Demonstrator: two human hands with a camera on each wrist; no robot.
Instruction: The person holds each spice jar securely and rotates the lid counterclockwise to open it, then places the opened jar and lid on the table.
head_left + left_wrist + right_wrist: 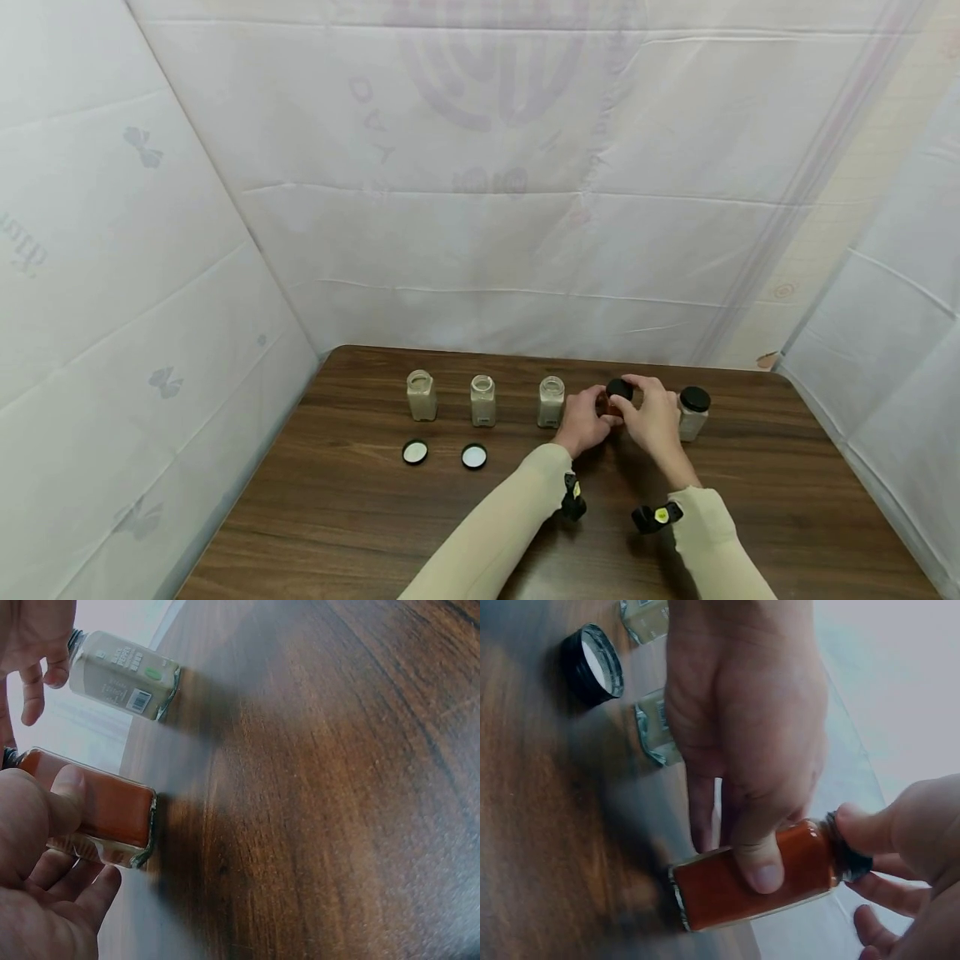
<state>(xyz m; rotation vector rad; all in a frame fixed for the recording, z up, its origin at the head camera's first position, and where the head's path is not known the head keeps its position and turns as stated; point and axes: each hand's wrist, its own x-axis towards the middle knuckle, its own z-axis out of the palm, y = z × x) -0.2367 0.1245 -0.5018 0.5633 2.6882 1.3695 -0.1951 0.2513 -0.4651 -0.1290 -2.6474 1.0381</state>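
Note:
My left hand (582, 422) grips a square glass spice jar of red-orange powder (116, 802), thumb across its side. With the right hand (655, 419) I pinch the black lid (619, 388) on top of that jar. In the right wrist view the lid (853, 859) sits at the jar's neck, between my thumb and fingers. To the right of my right hand stands a jar of pale powder (690, 423) with a black lid. Just left of my left hand is a lidless jar of pale powder (551, 404).
Two more lidless jars, one at the far left (422, 397) and one beside it (483, 402), share the row. Before them lie two black lids, a left one (415, 452) and a right one (474, 457), pale insides up. White sheeting (480, 242) hangs behind the brown wooden table (360, 517).

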